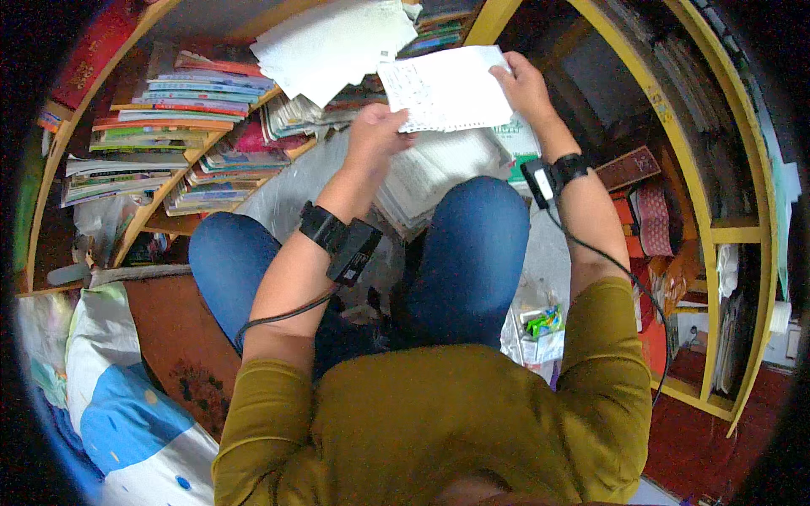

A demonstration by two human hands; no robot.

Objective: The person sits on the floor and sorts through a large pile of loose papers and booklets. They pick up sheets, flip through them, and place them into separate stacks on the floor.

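Both my hands hold a white sheaf of paper (452,88) with writing on its left part. My left hand (380,133) grips its lower left corner, and my right hand (525,85) grips its right edge with the thumb on top. Beyond it, to the upper left, a fanned stack of white paper sheets (335,47) lies on the shelf unit. Below the held sheaf, a pile of papers (430,167) lies in front of my knees, with a green and white box (520,148) beside it, close to my right wrist.
Stacked books (190,101) fill the wooden shelves at the left. A yellow-edged shelf unit (702,158) curves along the right, with a reddish-brown box (628,167) inside. Green packets (544,321) lie by my right knee. A blue and white cloth (126,405) is at the lower left.
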